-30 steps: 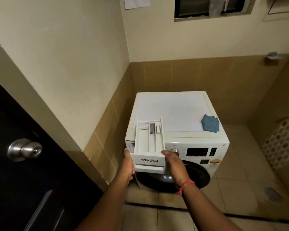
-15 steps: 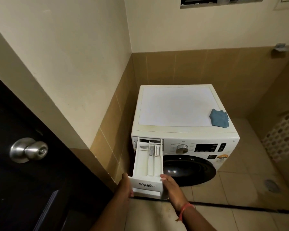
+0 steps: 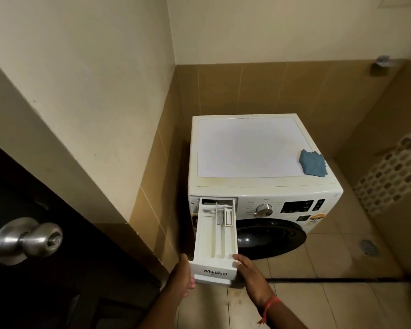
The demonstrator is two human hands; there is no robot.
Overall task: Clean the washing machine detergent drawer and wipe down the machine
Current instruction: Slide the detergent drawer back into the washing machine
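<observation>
Drawer (image 3: 215,236) runs lengthwise out of the washer (image 3: 259,186), its back end at the slot (top left of the front panel), label end toward the person. Left hand (image 3: 180,277) and right hand (image 3: 249,271) grip that end's two sides, forearms reaching forward.

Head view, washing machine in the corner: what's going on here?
A person holds the detergent drawer by its front panel, left hand on one end and right hand on the other. The drawer is out in front of the washing machine, its rear end at the slot; whether it is fully free is unclear. A blue cloth lies untouched on the machine's top.
</observation>
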